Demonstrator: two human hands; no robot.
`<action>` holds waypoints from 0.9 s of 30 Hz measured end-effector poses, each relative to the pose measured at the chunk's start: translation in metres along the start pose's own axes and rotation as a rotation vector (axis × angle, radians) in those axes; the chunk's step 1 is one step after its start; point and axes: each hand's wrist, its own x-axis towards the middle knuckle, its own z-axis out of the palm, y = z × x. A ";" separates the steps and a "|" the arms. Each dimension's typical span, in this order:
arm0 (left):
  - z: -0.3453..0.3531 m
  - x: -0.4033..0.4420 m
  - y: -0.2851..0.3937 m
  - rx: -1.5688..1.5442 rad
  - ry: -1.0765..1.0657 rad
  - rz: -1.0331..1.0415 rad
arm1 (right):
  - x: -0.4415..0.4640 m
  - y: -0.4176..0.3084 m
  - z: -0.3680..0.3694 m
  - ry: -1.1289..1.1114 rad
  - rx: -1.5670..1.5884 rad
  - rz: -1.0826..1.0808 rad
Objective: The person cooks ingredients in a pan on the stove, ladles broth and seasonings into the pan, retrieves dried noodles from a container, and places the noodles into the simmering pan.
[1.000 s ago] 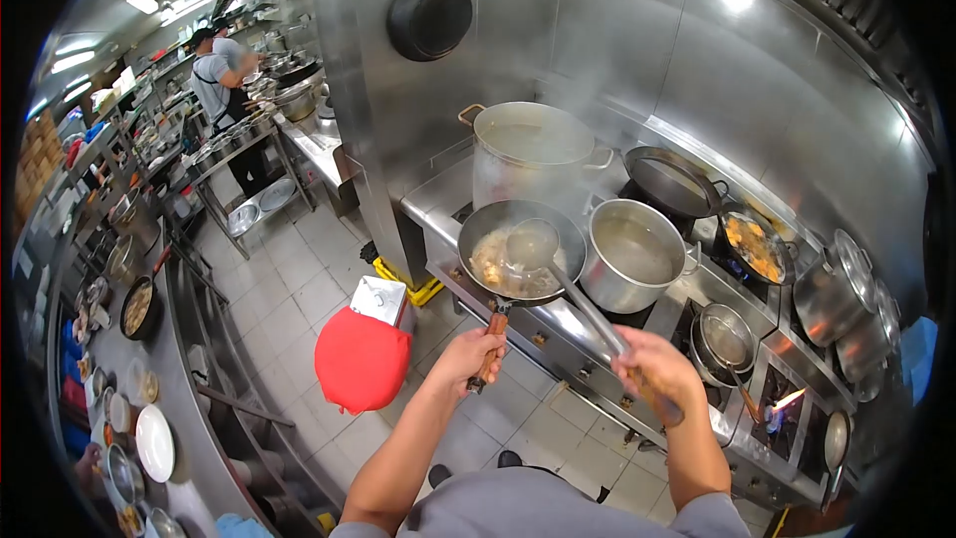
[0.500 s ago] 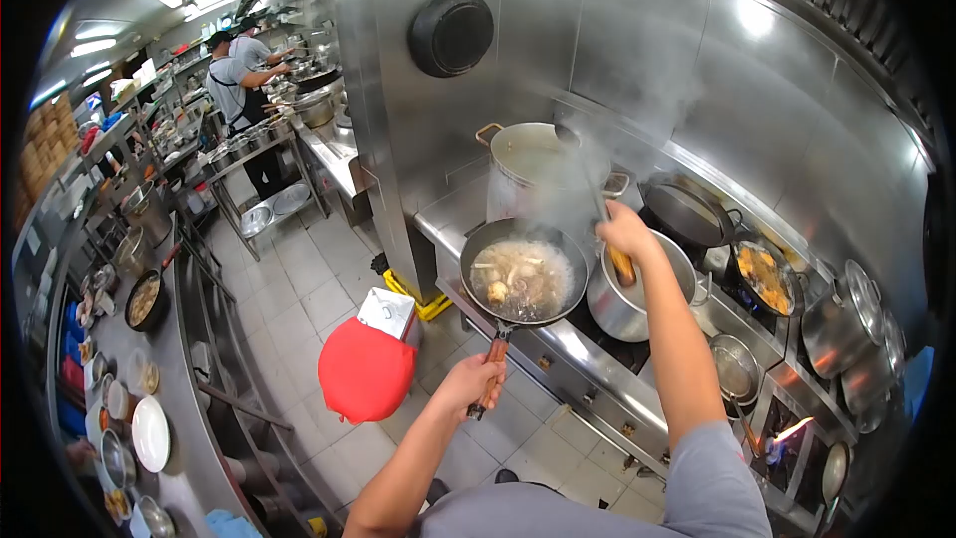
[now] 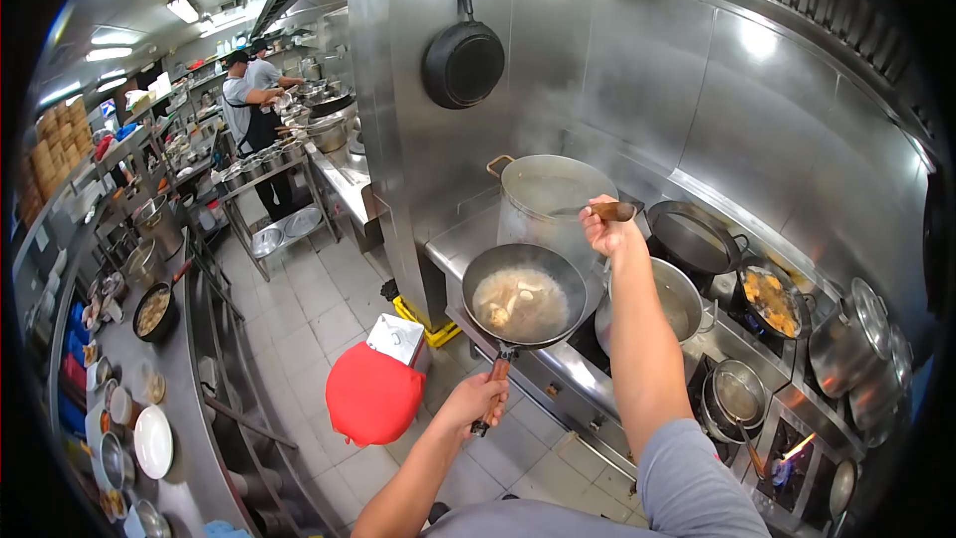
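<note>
My left hand (image 3: pixel 475 404) is wrapped round the wooden handle of a black frying pan (image 3: pixel 566 274), held level near the stove's front edge. Cloudy liquid with pale pieces of food (image 3: pixel 516 299) lies in the pan. My right hand (image 3: pixel 605 229) grips the wooden handle of a ladle (image 3: pixel 611 211) above the tall stockpot (image 3: pixel 528 224) behind the pan. The ladle's metal shaft points left over the stockpot's opening; its bowl cannot be made out. Under my right forearm stands a wide metal pot (image 3: pixel 687 291) of liquid.
Right along the stove are a dark wok (image 3: pixel 697 239), a pan of browned food (image 3: pixel 769 299), a strainer (image 3: pixel 737 391), lidded pots (image 3: pixel 844 349) and a burner flame (image 3: pixel 797 446). A red-covered bin (image 3: pixel 373 394) stands left. Two people work at the back counter.
My right hand has turned the ladle: its wooden end swung up to nearly level, and its far end dropped toward the stockpot. The pan's liquid bubbles less. The view shifted slightly.
</note>
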 end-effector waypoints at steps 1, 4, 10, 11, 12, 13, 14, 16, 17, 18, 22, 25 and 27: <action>-0.001 0.001 0.000 0.004 0.003 0.003 | -0.006 0.003 0.004 -0.012 0.041 -0.033; -0.003 0.006 0.001 0.008 -0.005 0.009 | -0.021 0.008 0.017 -0.034 0.091 -0.080; -0.004 0.009 0.008 0.030 -0.027 0.024 | -0.059 0.015 0.041 -0.054 0.031 -0.116; -0.005 0.011 0.008 0.031 -0.039 0.031 | -0.068 0.016 0.044 -0.052 0.014 -0.119; -0.005 0.012 0.010 0.033 -0.049 0.030 | -0.076 0.016 0.045 -0.046 0.013 -0.127; -0.005 0.013 0.012 0.031 -0.055 0.030 | -0.085 0.018 0.047 -0.052 0.018 -0.110; -0.005 0.015 0.013 0.030 -0.060 0.030 | -0.093 0.019 0.047 -0.057 0.024 -0.092; -0.009 0.017 0.014 0.037 -0.079 0.036 | -0.113 0.024 0.044 -0.092 0.010 -0.090; -0.011 0.017 0.014 0.038 -0.087 0.045 | -0.124 0.029 0.043 -0.132 -0.006 -0.076; -0.012 0.016 0.015 0.041 -0.096 0.034 | -0.137 0.035 0.042 -0.120 -0.001 -0.083; -0.016 0.010 0.019 0.032 -0.144 -0.005 | -0.198 0.074 0.041 -0.151 -0.086 -0.104; -0.018 -0.002 0.019 0.028 -0.160 -0.017 | -0.238 0.107 0.022 -0.259 -0.186 0.039; -0.022 -0.012 0.016 0.010 -0.182 -0.050 | -0.258 0.144 0.009 -0.058 -0.152 -0.101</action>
